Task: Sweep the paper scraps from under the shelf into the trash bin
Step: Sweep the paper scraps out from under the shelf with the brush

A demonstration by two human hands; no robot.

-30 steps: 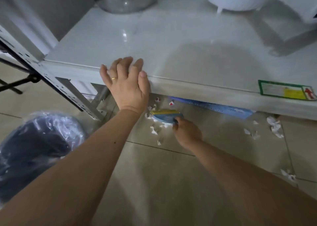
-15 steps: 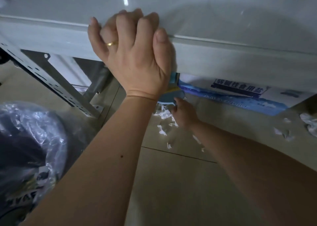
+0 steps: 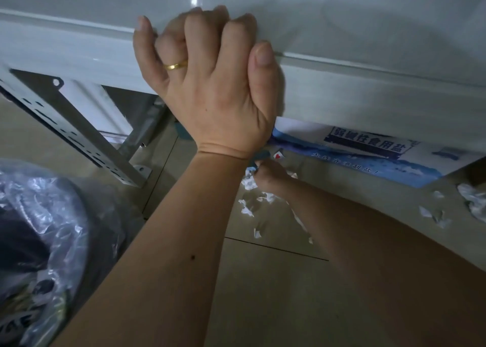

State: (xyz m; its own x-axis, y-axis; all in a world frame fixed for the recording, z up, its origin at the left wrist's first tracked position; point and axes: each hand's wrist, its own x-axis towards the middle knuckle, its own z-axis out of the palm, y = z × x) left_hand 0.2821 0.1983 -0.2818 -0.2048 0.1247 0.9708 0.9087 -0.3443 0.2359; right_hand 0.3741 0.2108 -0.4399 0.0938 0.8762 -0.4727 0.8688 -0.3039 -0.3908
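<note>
Left hand (image 3: 210, 88) clamped over shelf (image 3: 368, 88) edge at twelve o'clock; trash bin (image 3: 44, 241) at eight. Right hand (image 3: 268, 174) low at centre, closed on something blue, mostly hidden. Paper scraps (image 3: 248, 207) scattered at three: light, flimsy, easily scattered, best nudged gently.

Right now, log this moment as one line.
left hand: gripping shelf edge | right hand: low under shelf, on blue tool | paper scraps: on floor | trash bin: left
</note>
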